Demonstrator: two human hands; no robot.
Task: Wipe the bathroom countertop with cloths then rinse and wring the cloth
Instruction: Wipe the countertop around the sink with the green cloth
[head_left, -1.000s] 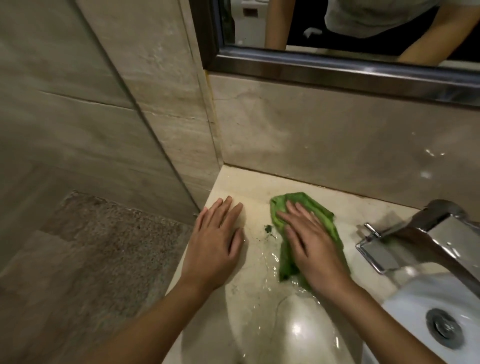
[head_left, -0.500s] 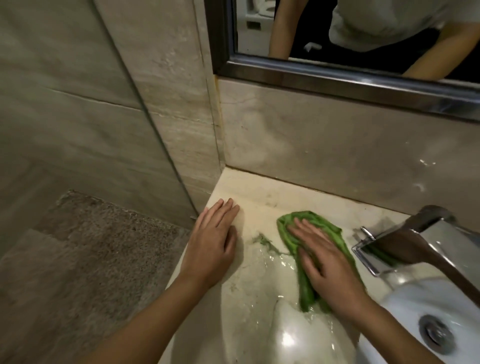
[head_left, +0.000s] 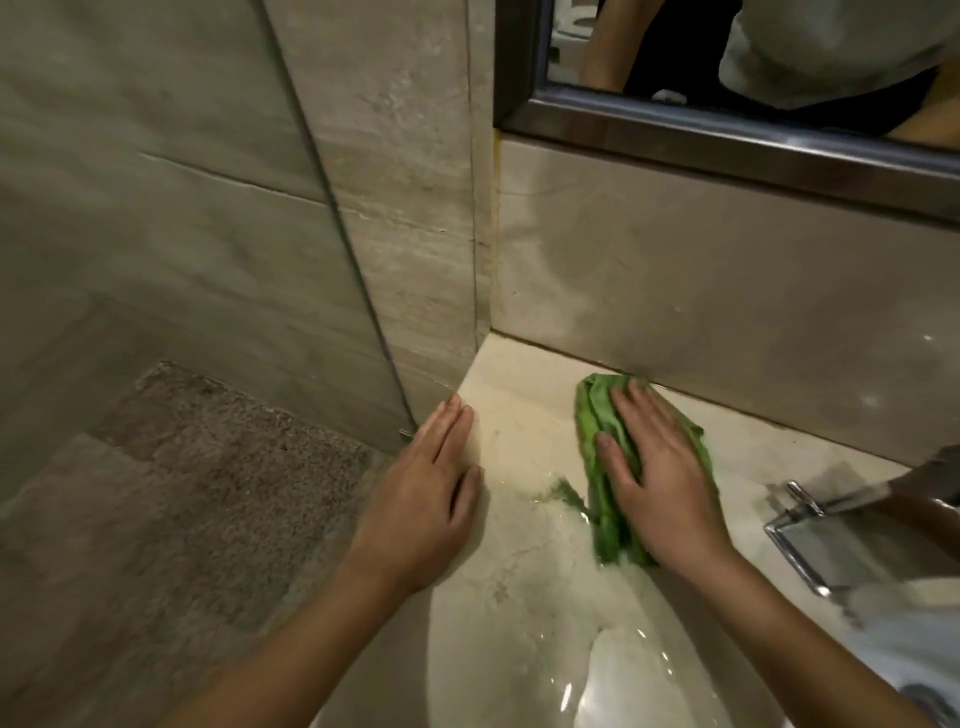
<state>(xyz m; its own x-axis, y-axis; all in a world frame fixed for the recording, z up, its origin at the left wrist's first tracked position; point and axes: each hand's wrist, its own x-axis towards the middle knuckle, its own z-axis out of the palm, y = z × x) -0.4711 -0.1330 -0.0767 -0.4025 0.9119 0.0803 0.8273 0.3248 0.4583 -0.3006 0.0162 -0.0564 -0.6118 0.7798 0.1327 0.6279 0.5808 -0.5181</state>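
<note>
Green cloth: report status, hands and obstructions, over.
Left hand flat on countertop, open. Right hand flat, pressing green cloth by back wall. Green smear left of cloth; faucet close on right.

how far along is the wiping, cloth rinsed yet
Done: wet sheen on the beige stone countertop suggests the front was wiped. In hand: the right hand presses the crumpled green cloth flat near the back wall; the left hand rests flat on the counter. Left: rinsing and wringing, apparently not yet begun.
</note>
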